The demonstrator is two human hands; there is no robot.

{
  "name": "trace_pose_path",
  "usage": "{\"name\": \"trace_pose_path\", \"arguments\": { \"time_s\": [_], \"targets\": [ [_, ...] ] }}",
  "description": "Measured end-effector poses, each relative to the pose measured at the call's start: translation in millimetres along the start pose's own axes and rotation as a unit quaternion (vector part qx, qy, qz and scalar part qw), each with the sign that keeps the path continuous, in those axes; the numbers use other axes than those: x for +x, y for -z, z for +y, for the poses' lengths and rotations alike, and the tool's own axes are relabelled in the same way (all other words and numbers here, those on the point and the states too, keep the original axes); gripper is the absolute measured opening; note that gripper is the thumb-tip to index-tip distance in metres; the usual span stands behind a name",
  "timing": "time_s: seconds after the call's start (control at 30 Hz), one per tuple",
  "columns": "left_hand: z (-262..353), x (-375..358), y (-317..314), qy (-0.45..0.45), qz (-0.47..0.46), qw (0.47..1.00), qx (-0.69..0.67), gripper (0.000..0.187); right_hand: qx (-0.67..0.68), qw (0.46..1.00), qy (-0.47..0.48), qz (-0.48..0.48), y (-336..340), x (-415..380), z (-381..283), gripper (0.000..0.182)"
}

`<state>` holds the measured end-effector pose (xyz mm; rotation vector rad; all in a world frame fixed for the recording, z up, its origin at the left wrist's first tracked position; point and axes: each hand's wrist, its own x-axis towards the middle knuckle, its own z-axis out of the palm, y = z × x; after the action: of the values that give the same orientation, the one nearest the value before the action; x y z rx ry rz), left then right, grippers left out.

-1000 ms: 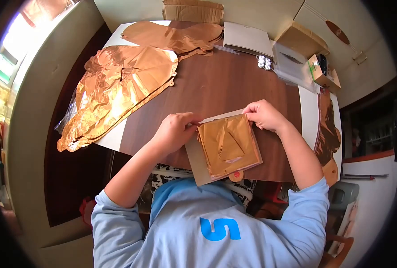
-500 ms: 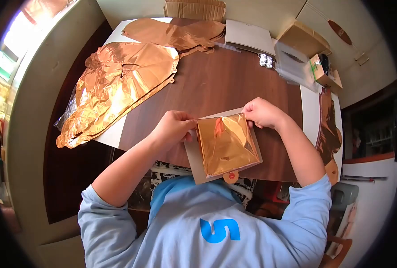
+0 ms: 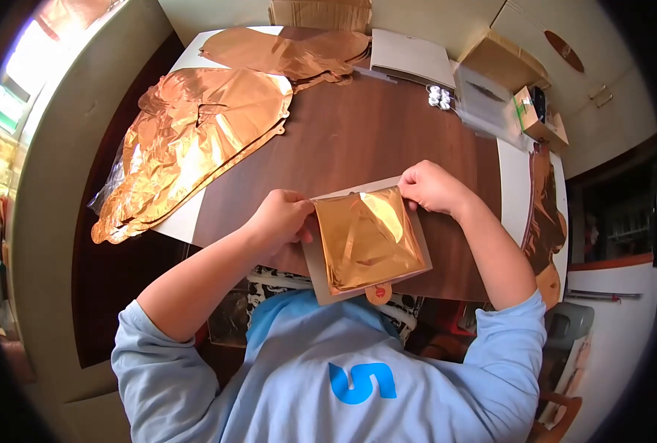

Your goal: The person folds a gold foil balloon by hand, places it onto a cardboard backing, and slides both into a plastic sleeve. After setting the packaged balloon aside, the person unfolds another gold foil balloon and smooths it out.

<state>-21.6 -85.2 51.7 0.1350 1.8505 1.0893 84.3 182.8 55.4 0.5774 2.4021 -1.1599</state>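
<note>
- Nearest the chest, at table edge: folded copper foil balloon lying flat on its grey backing card, overhanging slightly.
- Left hand pinching card and foil at left top corner; right hand pinching right corner, keeping the foil square.
- Farther off: 2 unfolded copper balloons, spread flat, well apart.

Folded copper foil balloon lies flat on a grey card, near table edge at 6 o'clock; small round tab at 6 o'clock.
</note>
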Motion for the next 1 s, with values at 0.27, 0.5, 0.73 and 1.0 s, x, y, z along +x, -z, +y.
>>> {"name": "trace_pose_path", "arguments": {
  "time_s": [0.27, 0.5, 0.73, 1.0],
  "targets": [
    [0.5, 1.1, -2.8, -0.003, 0.004, 1.000, 0.016, 0.026, -0.201, 0.897, 0.314, 0.240, -52.3, -50.7, -24.5, 0.046],
    [-3.6, 3.7, -0.2, -0.008, 0.012, 0.999, 0.047, 0.027, -0.322, 0.873, 0.321, 0.176, -90.3, -30.6, 11.6, 0.071],
    [-4.2, 7.6, 3.6, -0.006, -0.006, 0.999, 0.052, 0.026, -0.342, 0.860, 0.339, 0.170, -82.3, -18.6, 25.8, 0.071],
    [-2.4, 7.6, 6.4, 0.001, -0.013, 0.998, 0.054, 0.027, -0.344, 0.853, 0.353, 0.173, -79.0, -10.8, 26.9, 0.071]
  ]
}}
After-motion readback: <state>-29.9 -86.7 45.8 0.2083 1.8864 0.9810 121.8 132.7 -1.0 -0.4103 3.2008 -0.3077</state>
